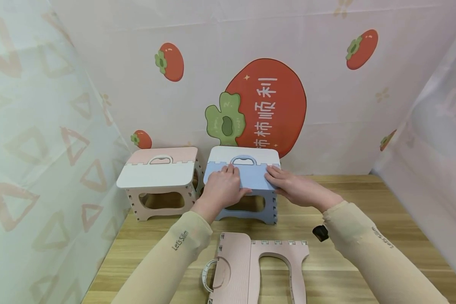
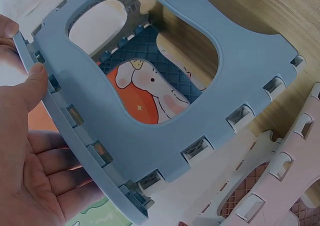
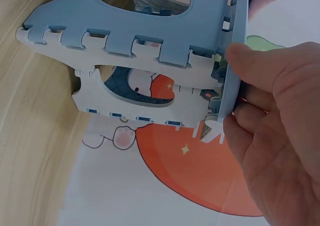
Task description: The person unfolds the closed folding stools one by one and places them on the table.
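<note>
A blue-and-white folding stool (image 1: pixel 255 177) stands unfolded on the wooden table, its white half at the back and blue half in front. My left hand (image 1: pixel 223 185) holds the front of its seat left of the middle, fingers over the top. In the left wrist view that thumb (image 2: pixel 39 78) bears on the seat's front edge. At the right front corner, my right hand (image 1: pixel 297 188) grips the same seat. Its thumb lies on the edge of the blue stool (image 3: pixel 150 6) in the right wrist view, with the fingers over the top side.
A pink-and-white folding stool (image 1: pixel 153 174) stands unfolded close on the left. Nearer me, a pink stool (image 1: pixel 236 266) lies partly folded on the wooden table (image 1: pixel 349 270), its white carry handle (image 1: pixel 208 276) sticking out. Printed fabric walls (image 1: pixel 327 109) enclose the back and sides.
</note>
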### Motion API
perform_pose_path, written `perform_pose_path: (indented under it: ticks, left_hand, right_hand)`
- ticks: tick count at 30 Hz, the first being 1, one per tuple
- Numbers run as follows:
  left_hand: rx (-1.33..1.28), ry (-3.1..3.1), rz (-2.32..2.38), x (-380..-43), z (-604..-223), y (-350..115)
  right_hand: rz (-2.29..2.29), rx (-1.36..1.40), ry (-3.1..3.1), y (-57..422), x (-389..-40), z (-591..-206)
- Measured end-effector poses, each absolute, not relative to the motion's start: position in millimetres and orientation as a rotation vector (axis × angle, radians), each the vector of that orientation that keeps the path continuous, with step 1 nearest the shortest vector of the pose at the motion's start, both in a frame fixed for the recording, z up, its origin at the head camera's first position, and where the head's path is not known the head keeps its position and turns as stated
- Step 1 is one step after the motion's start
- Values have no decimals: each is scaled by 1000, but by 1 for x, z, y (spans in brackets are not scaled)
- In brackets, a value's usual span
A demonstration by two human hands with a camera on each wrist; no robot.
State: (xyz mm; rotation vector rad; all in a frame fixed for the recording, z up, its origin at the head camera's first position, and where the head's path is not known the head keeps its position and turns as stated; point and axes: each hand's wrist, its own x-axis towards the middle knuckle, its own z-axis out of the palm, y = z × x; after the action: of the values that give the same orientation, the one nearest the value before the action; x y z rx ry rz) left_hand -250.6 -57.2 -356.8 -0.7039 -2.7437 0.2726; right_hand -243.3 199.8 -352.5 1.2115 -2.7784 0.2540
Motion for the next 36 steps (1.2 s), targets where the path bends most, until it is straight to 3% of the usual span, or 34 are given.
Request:
perform_pose_path:
  ticks: [36]
  left_hand:
    - [-559, -2787, 309, -249, -359, -68]
  right_hand:
    - [273, 1178, -2774, 179, -254, -355]
